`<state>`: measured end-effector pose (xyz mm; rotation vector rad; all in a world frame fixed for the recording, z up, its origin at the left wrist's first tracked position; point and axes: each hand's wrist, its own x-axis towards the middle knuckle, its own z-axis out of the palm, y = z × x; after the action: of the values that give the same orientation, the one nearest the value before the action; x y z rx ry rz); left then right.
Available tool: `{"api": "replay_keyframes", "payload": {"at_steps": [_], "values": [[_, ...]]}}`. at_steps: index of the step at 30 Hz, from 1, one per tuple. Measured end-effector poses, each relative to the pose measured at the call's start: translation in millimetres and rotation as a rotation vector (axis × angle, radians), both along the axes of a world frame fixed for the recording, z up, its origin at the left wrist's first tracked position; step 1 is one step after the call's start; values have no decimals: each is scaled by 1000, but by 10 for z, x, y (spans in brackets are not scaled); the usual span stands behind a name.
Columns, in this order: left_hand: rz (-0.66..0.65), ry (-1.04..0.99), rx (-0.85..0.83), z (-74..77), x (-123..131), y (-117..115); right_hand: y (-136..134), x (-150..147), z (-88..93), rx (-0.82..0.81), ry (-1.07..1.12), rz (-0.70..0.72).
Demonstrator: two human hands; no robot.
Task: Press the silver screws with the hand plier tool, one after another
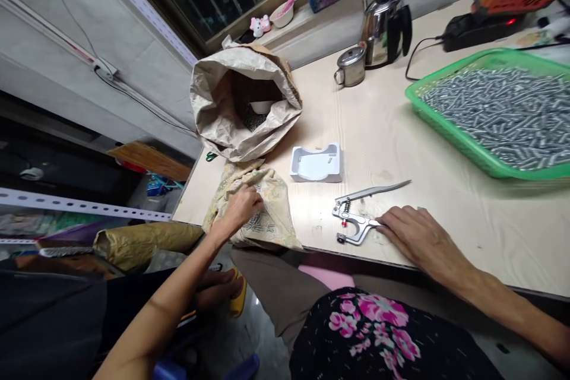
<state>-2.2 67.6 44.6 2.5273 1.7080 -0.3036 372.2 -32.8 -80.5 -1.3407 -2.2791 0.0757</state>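
My left hand (238,209) reaches out to a patterned cloth (262,211) at the table's near left corner, its fingers curled down into a small pile of metal screws (259,223) lying on the cloth. My right hand (414,230) rests on the table with its fingers closed over the lower handle of a pair of metal press pliers (356,217). The pliers lie flat with their upper handle pointing away to the right. A white plastic tray (316,163) sits just beyond the cloth.
A large open paper sack (243,104) stands at the far left of the table. A green basket (472,148) full of screws is at the right. A metal kettle (385,27) and small lidded cup (351,65) stand at the back.
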Motion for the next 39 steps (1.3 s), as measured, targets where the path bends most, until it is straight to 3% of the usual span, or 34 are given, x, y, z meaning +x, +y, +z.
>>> {"api": "replay_keyframes", "payload": {"at_steps": [6, 11, 14, 17, 20, 23, 27, 33, 39], "values": [[-57, 60, -41, -370, -176, -276, 10, 5, -8, -17, -2, 9], [2, -102, 100, -384, -155, -313, -2, -14, 53, 25, -70, 9], [155, -426, 95, -320, 129, -418, -29, -33, 125, 79, -137, -11], [342, -796, -173, -336, 623, -617, -61, -52, 211, 111, -155, -6], [360, -948, -247, -466, 1071, -795, -91, -69, 296, 96, -132, -1], [344, -966, -221, -622, 1280, -864, -108, -79, 355, 66, -112, -7], [341, -948, -236, -728, 1304, -844, -97, -76, 370, 81, -121, 8], [309, -861, -246, -722, 1331, -796, -78, -62, 343, 180, -162, 6], [340, -762, -340, -703, 1325, -756, -57, -81, 296, 134, -192, -3]]}}
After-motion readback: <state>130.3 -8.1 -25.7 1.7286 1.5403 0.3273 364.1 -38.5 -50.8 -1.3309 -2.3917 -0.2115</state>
